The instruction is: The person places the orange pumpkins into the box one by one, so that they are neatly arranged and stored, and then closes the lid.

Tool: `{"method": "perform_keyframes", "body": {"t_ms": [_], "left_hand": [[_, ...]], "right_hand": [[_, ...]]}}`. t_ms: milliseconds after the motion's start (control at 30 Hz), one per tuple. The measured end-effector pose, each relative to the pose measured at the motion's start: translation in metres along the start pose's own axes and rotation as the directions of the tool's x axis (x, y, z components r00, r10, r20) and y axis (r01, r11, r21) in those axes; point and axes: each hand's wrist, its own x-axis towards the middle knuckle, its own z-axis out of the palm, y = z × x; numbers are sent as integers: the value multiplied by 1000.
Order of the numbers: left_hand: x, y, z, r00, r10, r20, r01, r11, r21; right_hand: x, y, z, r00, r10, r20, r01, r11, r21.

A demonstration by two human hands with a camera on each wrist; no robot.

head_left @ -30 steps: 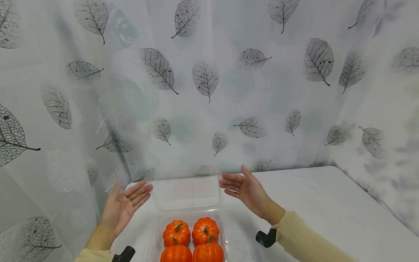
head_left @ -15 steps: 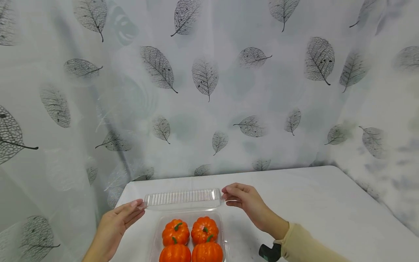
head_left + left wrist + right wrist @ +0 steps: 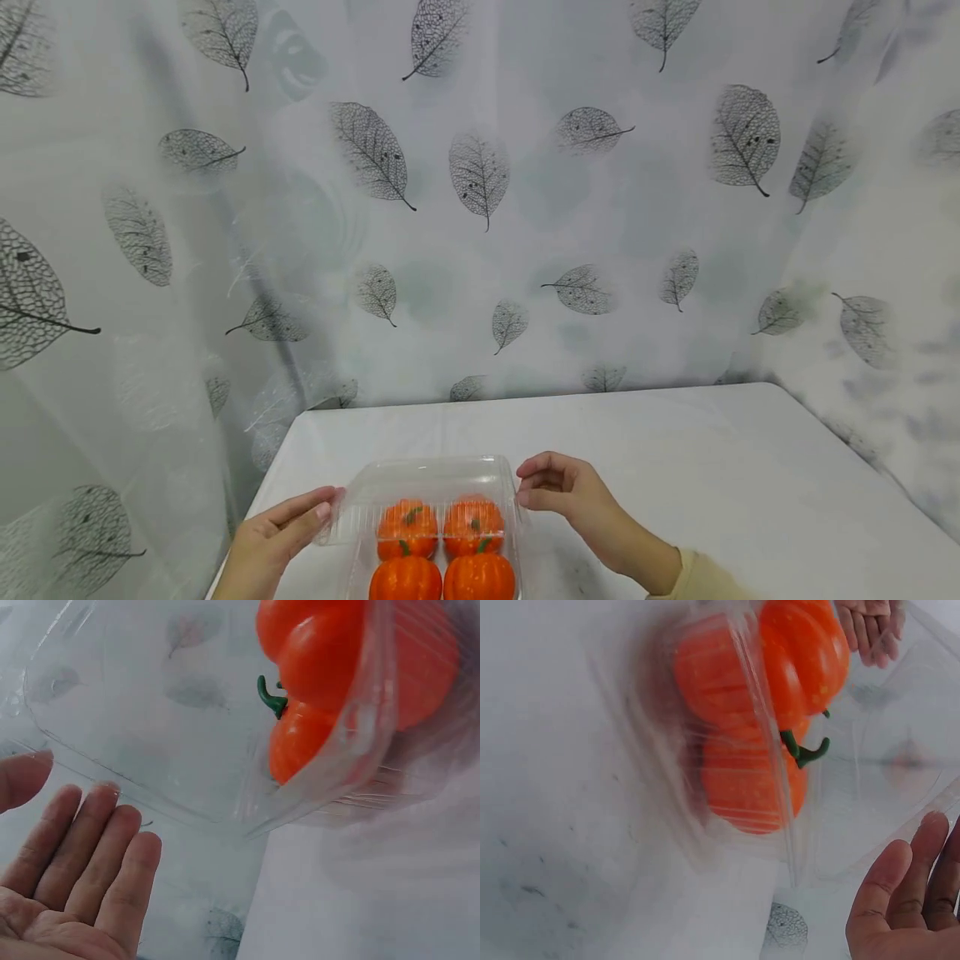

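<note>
A clear plastic clamshell box [image 3: 360,575] holds several orange mini pumpkins [image 3: 406,577] with green stems. Its hinged lid [image 3: 435,471] is tilted partly down over the two far pumpkins. With thumb and fingertips my left hand [image 3: 273,537] holds the lid's left edge. On the opposite side, my right hand [image 3: 573,500] has its bent fingers and thumb at the lid's right edge. The left wrist view shows the lid's rim running past the left fingertips [image 3: 105,791]. In the right wrist view, right fingertips [image 3: 934,825] meet the lid's edge, while the thumb is out of sight.
The box stands on a white-covered table [image 3: 675,467], whose far edge meets a pale curtain [image 3: 480,250] printed with dark leaves. Clear plastic sheeting [image 3: 277,417] hangs by the table's left corner.
Both hands come from open beside the raised lid to its two edges. The lid swings from standing back behind the box to forward and down over the far pumpkins.
</note>
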Motion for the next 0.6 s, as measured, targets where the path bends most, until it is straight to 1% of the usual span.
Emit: {"method": "perform_keyframes", "body": {"t_ms": [100,233,367,500,600], "left_hand": [[-5,-5,3,1000,-12,-1,12,999,30],[-6,-14,3,999,5,53,-9,998,69],[-5,-23,0,994,-20,108,9,995,100],[-4,-26,-3,983,-31,179,11,994,109],[-4,-27,-6,969,-32,246,4,994,110]], "right_hand": [[-5,3,1,1000,20,3,-20,1000,11],[-9,8,2,999,33,-13,-33,999,6],[-12,15,3,999,46,-9,-46,999,-7],[-15,22,4,999,44,11,-44,999,-10],[-17,26,6,999,38,17,-38,999,-14]]}}
